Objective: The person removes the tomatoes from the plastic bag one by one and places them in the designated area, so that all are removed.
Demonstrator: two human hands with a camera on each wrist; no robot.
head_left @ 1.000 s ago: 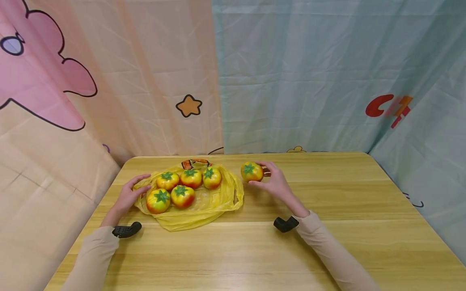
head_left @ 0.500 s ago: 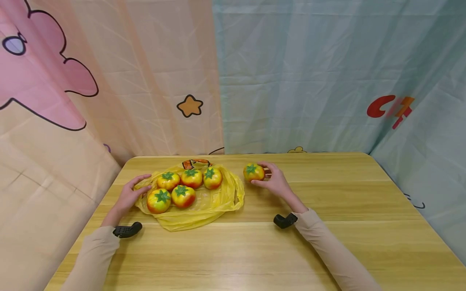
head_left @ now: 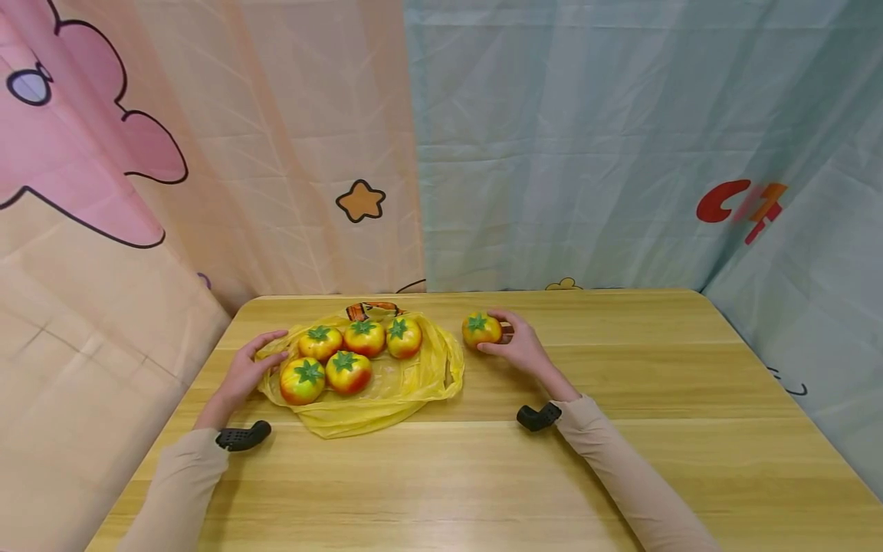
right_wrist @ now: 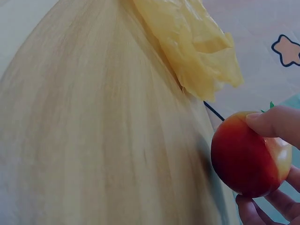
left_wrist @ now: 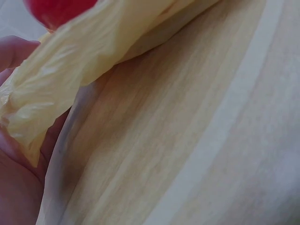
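- Printed cloth backdrop (head_left: 524, 153), peach on one side and blue-green on the other, hangs behind a wood-grain table (head_left: 441, 475).
- Done, as far as it shows: five tomatoes (head_left: 348, 373) lie together on the spread yellow plastic bag (head_left: 438, 356), three in the back row and two in front, all toward its left part.
- Left, in my judgement: just the single tomato (head_left: 481, 330) off the bag, so the sorting of fruit and bag looks unfinished; bare film shows at the bag's right.
- That lone one is just past the bag's right edge, in the right hand (head_left: 520, 343), whose grip is closed about it, thumb on one side and fingers on the other.
- At the bag's left edge is the left hand (head_left: 244, 372), thumb and fingers apart; folds of film cover much of it, so I cannot tell whether its grip pinches the plastic.
- Counted: six tomatoes in all, one bag, two hands, two black wrist devices (head_left: 244, 437), one table.
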